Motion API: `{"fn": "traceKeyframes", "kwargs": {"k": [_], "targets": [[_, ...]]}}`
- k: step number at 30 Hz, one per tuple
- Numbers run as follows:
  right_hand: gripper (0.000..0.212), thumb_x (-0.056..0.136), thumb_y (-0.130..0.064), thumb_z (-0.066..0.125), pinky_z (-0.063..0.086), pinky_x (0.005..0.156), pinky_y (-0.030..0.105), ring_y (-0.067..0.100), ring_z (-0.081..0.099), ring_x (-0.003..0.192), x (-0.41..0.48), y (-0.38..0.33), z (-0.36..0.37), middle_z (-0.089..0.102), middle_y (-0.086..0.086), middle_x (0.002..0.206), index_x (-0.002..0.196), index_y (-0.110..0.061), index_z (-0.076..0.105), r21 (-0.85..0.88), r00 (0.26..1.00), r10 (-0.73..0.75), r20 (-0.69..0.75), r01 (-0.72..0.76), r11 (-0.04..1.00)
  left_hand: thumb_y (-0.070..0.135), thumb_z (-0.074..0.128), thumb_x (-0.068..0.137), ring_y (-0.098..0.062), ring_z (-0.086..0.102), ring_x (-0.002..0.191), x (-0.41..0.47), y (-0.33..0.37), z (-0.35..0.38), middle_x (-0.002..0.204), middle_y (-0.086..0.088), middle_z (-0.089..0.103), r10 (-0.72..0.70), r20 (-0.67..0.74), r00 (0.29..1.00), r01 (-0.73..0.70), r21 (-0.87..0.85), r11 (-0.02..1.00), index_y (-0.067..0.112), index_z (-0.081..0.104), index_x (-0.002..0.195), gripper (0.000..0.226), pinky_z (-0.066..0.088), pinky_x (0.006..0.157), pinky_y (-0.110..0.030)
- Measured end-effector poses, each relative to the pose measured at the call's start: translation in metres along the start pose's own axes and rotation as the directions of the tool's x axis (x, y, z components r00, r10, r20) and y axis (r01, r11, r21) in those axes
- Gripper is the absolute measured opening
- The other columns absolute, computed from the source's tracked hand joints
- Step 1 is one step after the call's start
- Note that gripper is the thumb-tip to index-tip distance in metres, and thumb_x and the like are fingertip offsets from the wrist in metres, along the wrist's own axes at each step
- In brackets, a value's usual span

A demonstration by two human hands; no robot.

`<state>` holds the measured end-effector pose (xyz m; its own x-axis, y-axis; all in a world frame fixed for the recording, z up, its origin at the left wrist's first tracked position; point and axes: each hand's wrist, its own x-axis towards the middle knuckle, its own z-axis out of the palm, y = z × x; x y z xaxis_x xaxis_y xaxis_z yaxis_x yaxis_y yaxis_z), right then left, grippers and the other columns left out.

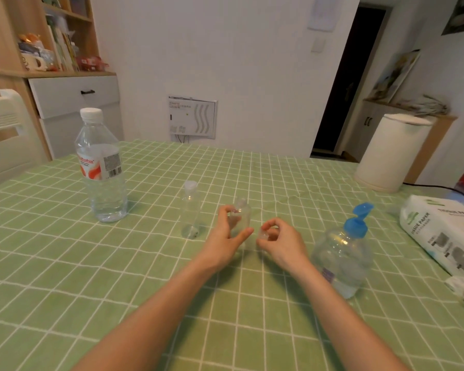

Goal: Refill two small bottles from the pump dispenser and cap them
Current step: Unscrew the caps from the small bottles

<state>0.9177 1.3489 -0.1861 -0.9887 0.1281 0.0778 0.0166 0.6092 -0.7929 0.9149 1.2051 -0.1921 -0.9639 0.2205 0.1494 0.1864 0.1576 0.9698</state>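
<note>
1. Small bottle [243,214]: it stands upright, long axis vertical, to the left of the pump dispenser [343,255] and apart from it. My left hand [227,236] grips it, thumb and fingers curled round its body, the neck showing above them.
2. My right hand [281,243] lies between that bottle and the dispenser and is the nearer hand to the pump. Its thumb and forefinger pinch a small clear cap [263,234], just beside the bottle but not on it.
3. The bottle's mouth is too blurred to read. With the cap in my right hand, I judge it open and ready to fill.
4. The dispenser's blue spout [363,208] sits at its far side, tilted up, so the bottle must go right and beyond the pump head to get under it.
5. A second small bottle [190,210], capped and upright, stands further left of the dispenser, just past my left fingers. It looks easy to knock.
6. On the cloth [65,263] between bottle and dispenser I see only my right hand. A tissue pack [439,228] lies to the dispenser's right. A water bottle [101,167] stands well to its left.
</note>
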Motion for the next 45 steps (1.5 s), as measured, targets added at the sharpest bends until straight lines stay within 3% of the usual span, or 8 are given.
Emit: {"fn": "traceKeyframes", "kwargs": {"k": [7,14,19,24,28,33,38,45], "targets": [[0.036,0.082,-0.018,0.070,0.042,0.077,0.021,0.013,0.061,0.093,0.002,0.011,0.005,0.069,0.002,0.112,0.115,-0.016,0.057,-0.071,1.000,0.003,0.008,-0.003,0.997,0.025,0.060,0.088,-0.018,0.044,0.126,0.010,-0.010,0.002,0.140,-0.010,0.044,-0.025,-0.038,0.999,0.027,0.039,0.999,0.036,0.025,0.120,0.048,0.036,0.106,-0.036],[0.044,0.082,-0.018,0.072,0.038,0.080,0.018,0.009,0.055,0.097,-0.001,0.011,0.004,0.066,0.004,0.118,0.123,-0.017,0.057,-0.128,0.998,-0.057,0.027,0.060,0.990,0.025,0.070,0.079,-0.009,0.037,0.124,0.002,-0.008,0.004,0.147,-0.005,0.033,-0.006,-0.090,0.996,0.017,0.121,0.993,0.021,0.016,0.142,0.083,0.029,0.099,-0.021],[0.045,0.082,-0.019,0.071,0.039,0.082,0.019,0.008,0.052,0.098,-0.011,0.014,0.004,0.062,0.002,0.118,0.124,-0.021,0.055,-0.063,0.999,-0.049,0.004,0.049,0.997,0.037,0.069,0.078,-0.018,0.035,0.133,-0.031,-0.014,-0.008,0.148,-0.001,0.033,0.002,-0.224,0.975,0.055,0.246,0.968,0.019,0.023,0.142,0.081,0.030,0.106,-0.032],[0.031,0.083,-0.018,0.070,0.040,0.066,0.014,0.008,0.054,0.083,-0.026,0.018,-0.001,0.058,-0.006,0.097,0.111,-0.023,0.056,-0.015,0.998,-0.055,-0.043,0.054,0.998,0.042,0.056,0.086,-0.017,0.053,0.093,-0.051,-0.023,-0.032,0.110,-0.007,0.054,-0.035,-0.475,0.879,0.142,0.193,0.971,0.014,0.045,0.107,0.037,0.044,0.081,-0.030],[0.020,0.085,-0.016,0.067,0.040,0.061,0.011,0.005,0.054,0.073,-0.036,0.015,-0.001,0.059,-0.006,0.088,0.100,-0.025,0.057,0.004,0.997,-0.073,-0.027,0.074,0.997,0.033,0.059,0.086,-0.028,0.046,0.111,-0.027,-0.019,-0.046,0.125,-0.014,0.043,-0.085,-0.647,0.758,0.176,0.077,0.981,0.008,0.038,0.122,0.048,0.041,0.097,-0.043],[0.018,0.085,-0.014,0.066,0.042,0.056,0.006,0.002,0.053,0.066,-0.046,0.009,0.001,0.060,-0.008,0.083,0.095,-0.027,0.059,0.019,0.996,-0.091,0.012,0.091,0.996,0.034,0.075,0.074,-0.032,0.029,0.135,0.007,-0.013,-0.048,0.148,-0.015,0.026,-0.097,-0.551,0.829,0.177,0.093,0.980,0.011,0.010,0.145,0.099,0.026,0.111,-0.050],[0.019,0.086,-0.014,0.065,0.044,0.057,0.007,0.003,0.053,0.064,-0.056,0.003,-0.001,0.061,-0.009,0.076,0.091,-0.030,0.058,0.050,0.992,-0.114,0.058,0.111,0.992,0.026,0.059,0.088,-0.028,0.042,0.128,0.012,-0.010,-0.052,0.143,-0.011,0.040,-0.046,-0.503,0.863,0.160,0.187,0.969,0.010,0.031,0.136,0.058,0.040,0.103,-0.049],[0.012,0.085,-0.028,0.068,0.048,0.063,0.016,0.002,0.058,0.064,-0.077,-0.026,-0.014,0.066,-0.005,0.071,0.096,-0.025,0.064,0.367,0.953,-0.257,0.159,0.184,0.912,0.036,0.056,0.084,-0.003,0.056,0.091,-0.069,0.006,-0.040,0.101,0.008,0.058,0.264,-0.324,0.908,-0.137,0.365,0.921,0.026,0.041,0.116,0.037,0.043,0.076,-0.017]]}}
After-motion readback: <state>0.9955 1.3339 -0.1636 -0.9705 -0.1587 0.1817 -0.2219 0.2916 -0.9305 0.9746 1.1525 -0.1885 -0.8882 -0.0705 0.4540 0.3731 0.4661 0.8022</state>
